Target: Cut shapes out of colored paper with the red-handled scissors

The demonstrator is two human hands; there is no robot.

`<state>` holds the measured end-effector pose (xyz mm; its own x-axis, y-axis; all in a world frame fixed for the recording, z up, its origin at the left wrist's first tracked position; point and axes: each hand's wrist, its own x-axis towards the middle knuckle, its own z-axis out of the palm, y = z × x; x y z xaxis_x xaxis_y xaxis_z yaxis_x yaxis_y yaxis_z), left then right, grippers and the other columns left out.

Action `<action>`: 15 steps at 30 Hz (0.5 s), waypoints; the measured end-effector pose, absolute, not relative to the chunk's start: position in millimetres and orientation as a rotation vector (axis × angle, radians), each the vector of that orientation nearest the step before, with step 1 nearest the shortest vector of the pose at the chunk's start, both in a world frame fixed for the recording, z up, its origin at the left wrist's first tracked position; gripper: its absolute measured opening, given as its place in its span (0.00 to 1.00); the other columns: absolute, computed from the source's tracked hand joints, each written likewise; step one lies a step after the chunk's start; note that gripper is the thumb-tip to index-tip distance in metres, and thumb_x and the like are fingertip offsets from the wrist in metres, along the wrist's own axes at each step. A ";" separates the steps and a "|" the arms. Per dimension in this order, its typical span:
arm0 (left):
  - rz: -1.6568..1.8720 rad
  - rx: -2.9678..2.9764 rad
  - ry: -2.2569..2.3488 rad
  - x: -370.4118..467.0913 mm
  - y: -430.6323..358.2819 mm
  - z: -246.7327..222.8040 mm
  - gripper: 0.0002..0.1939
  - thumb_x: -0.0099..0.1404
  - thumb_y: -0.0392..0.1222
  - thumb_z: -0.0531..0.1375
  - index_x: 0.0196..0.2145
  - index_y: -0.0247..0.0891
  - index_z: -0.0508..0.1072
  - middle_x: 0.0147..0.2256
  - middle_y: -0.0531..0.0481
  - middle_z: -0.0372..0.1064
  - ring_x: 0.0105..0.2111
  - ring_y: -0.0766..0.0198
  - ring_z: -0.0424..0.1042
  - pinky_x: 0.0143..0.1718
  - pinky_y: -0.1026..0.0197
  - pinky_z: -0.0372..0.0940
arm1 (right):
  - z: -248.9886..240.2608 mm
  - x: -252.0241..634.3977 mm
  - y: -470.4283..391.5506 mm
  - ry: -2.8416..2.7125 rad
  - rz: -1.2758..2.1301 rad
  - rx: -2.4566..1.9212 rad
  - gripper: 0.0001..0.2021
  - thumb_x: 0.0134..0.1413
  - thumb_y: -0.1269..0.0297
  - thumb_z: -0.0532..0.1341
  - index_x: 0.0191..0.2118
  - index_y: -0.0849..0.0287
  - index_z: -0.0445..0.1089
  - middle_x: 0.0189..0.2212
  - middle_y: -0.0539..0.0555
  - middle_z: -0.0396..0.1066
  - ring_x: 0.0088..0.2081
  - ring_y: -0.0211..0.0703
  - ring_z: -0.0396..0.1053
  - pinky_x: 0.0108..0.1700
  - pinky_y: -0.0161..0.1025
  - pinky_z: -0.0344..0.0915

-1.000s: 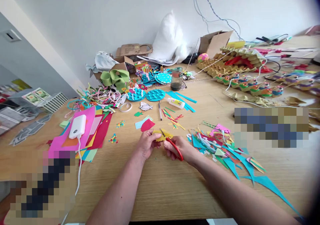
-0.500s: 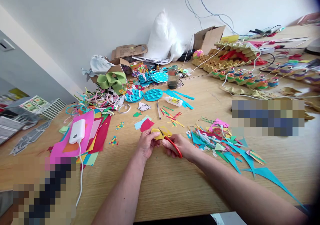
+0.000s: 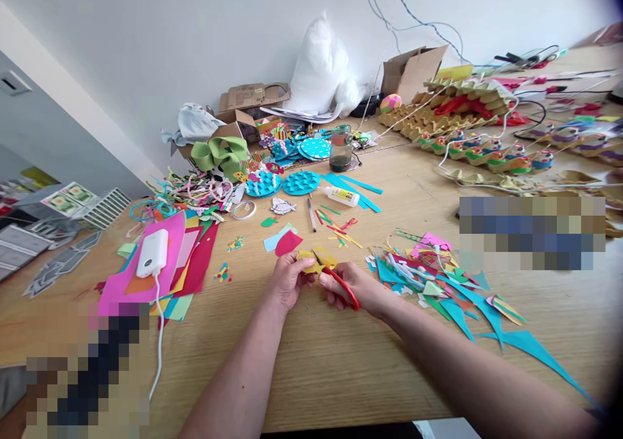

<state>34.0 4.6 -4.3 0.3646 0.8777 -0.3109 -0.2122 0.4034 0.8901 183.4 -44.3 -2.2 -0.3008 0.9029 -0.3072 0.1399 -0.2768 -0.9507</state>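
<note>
My left hand (image 3: 288,280) pinches a piece of yellow paper (image 3: 329,256) between thumb and fingers, above the middle of the table. My right hand (image 3: 348,286) is closed on red-handled scissors (image 3: 346,289), whose dark blades reach across the yellow paper toward the left hand. How far the blades stand apart is hard to make out. Just beyond my hands lies a red paper shape (image 3: 288,243) on a light blue piece of paper (image 3: 279,236). Past them are a pen (image 3: 311,215) and a white glue bottle (image 3: 342,196).
Right of my hands spreads a heap of paper scraps (image 3: 428,270). Coloured sheets (image 3: 195,263) under a white power bank (image 3: 152,253) lie left, its cable running to the near edge. Blue plates (image 3: 300,182), a glass jar (image 3: 340,150) and egg cartons (image 3: 413,124) stand farther back.
The view has shifted slightly, so most things sit a little farther right. Both hands keep hold of the paper and the scissors, with hardly any visible movement.
</note>
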 end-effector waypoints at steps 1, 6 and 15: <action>0.823 0.876 0.925 33.7 4.7 -4.0 0.10 0.46 0.41 0.65 0.24 0.33 0.69 0.19 0.54 0.66 0.15 0.73 0.61 0.15 0.69 0.54 | -1.9 183.7 -44.3 -1.368 1.643 -1.329 0.26 0.42 0.40 0.62 0.19 0.63 0.65 0.13 0.48 0.63 0.15 0.30 0.60 0.16 0.27 0.51; 0.801 0.869 0.925 32.6 4.8 -3.4 0.11 0.45 0.41 0.65 0.25 0.33 0.70 0.20 0.53 0.67 0.16 0.73 0.62 0.16 0.69 0.54 | -2.1 184.6 -44.4 -1.368 1.659 -1.299 0.26 0.42 0.41 0.62 0.20 0.64 0.65 0.14 0.48 0.64 0.15 0.30 0.61 0.15 0.27 0.51; 0.799 0.852 0.925 31.9 5.5 -5.1 0.11 0.45 0.41 0.66 0.26 0.33 0.70 0.21 0.53 0.67 0.16 0.73 0.62 0.16 0.69 0.54 | 4.7 184.1 -44.6 -1.371 1.644 -1.361 0.27 0.38 0.39 0.63 0.18 0.63 0.64 0.13 0.48 0.64 0.14 0.30 0.59 0.15 0.28 0.51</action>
